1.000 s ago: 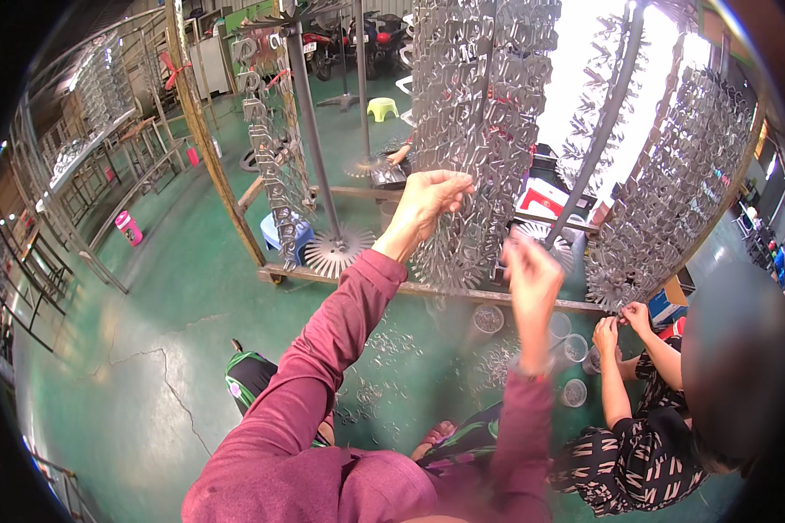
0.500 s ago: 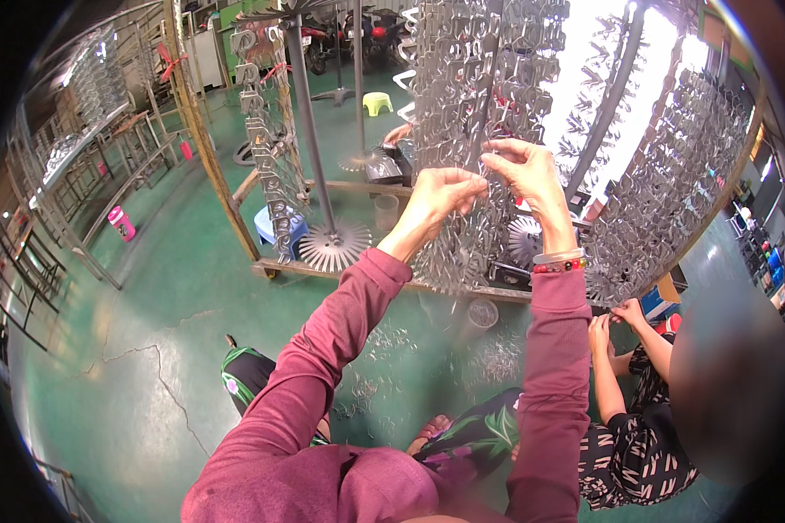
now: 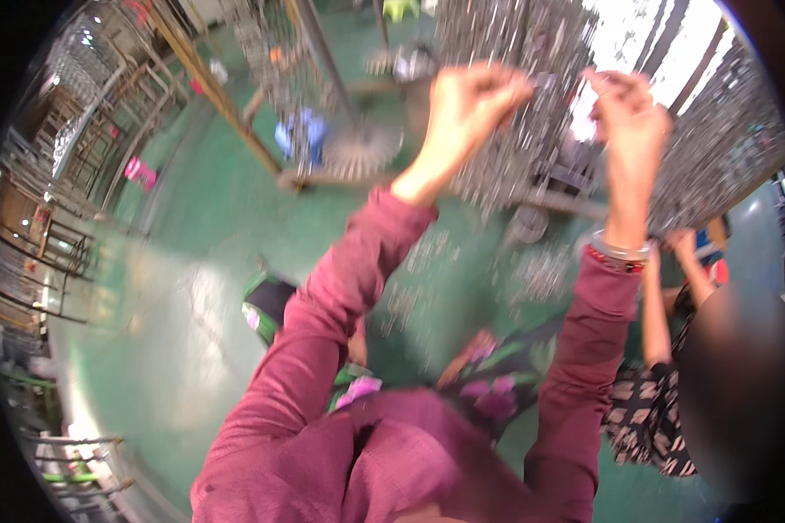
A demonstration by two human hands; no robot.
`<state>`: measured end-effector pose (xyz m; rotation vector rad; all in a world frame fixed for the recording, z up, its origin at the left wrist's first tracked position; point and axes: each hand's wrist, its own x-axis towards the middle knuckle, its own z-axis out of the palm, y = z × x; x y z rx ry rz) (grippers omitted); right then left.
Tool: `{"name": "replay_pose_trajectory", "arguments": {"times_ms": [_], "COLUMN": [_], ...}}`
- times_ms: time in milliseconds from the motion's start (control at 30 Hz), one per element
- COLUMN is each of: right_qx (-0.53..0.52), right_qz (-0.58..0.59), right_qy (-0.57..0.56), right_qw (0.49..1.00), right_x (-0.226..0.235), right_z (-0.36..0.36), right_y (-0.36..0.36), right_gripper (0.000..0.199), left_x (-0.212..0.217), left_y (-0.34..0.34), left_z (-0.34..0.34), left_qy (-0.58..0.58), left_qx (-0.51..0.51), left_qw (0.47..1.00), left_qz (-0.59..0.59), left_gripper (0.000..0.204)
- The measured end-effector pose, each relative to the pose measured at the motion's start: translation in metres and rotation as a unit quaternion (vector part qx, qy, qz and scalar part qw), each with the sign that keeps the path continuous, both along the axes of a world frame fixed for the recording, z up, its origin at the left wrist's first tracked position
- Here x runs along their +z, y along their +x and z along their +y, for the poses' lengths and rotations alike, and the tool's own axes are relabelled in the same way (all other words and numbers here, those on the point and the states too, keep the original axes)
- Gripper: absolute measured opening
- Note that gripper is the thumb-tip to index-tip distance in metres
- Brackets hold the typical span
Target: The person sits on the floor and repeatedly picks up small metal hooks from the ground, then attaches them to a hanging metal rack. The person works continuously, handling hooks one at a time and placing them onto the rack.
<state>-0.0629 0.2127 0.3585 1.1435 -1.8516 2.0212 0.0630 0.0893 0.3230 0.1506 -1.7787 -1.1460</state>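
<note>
My left hand (image 3: 478, 103) is raised before dense hanging strands of small metal hooks (image 3: 506, 144). Its thumb and fingertips are pinched together; whatever they hold, if anything, is too small and blurred to name. To its right, my right hand (image 3: 630, 112) is held up with fingers curled in and closed, in front of the bright gap between two hanging bunches. What lies in its fingertips cannot be made out. The hands are apart from each other. A bangle and a red beaded bracelet (image 3: 617, 260) circle my right wrist.
Loose metal pieces (image 3: 545, 272) lie scattered on the green floor around a clear round tub (image 3: 527, 225). At the right, a co-worker's arms (image 3: 658, 305) reach toward another hanging bunch (image 3: 715, 144). A blue stool (image 3: 302, 135) stands by a wooden frame rail (image 3: 358, 180) at left.
The view has tilted down and blurred. My hands, close together at the strands before, have moved apart, the right one farther right; both appear higher in the picture.
</note>
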Motion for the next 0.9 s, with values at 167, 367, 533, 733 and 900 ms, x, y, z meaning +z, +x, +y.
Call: {"name": "replay_pose_trajectory", "arguments": {"times_ms": [167, 367, 533, 733, 900], "right_qx": [0.050, 0.060, 0.028, -0.009, 0.013], "right_qz": [-0.010, -0.045, 0.005, 0.049, 0.065], "right_qy": [0.013, -0.010, 0.031, 0.042, 0.046], "right_qw": [0.999, 0.997, 0.999, 0.998, 0.997], "right_x": [-0.083, -0.148, -0.179, -0.199, -0.198], "right_z": [0.007, 0.018, 0.033, 0.057, 0.060], "right_y": [0.067, 0.058, 0.057, 0.033, 0.026], "right_gripper": [0.009, 0.017, 0.027, 0.024, 0.017], "left_x": [-0.020, -0.084, -0.100, -0.146, -0.383], "left_y": [0.027, 0.023, 0.029, 0.055, 0.147], "left_z": [0.023, 0.030, 0.037, 0.025, 0.031], "left_qy": [0.046, -0.006, -0.037, -0.081, -0.116], "left_qx": [0.006, -0.032, -0.061, -0.156, -0.095], "left_qw": [0.998, 0.999, 0.993, 0.919, 0.695], "left_qz": [-0.048, -0.013, -0.099, -0.353, -0.703], "left_gripper": [0.015, 0.014, 0.012, 0.015, 0.020]}}
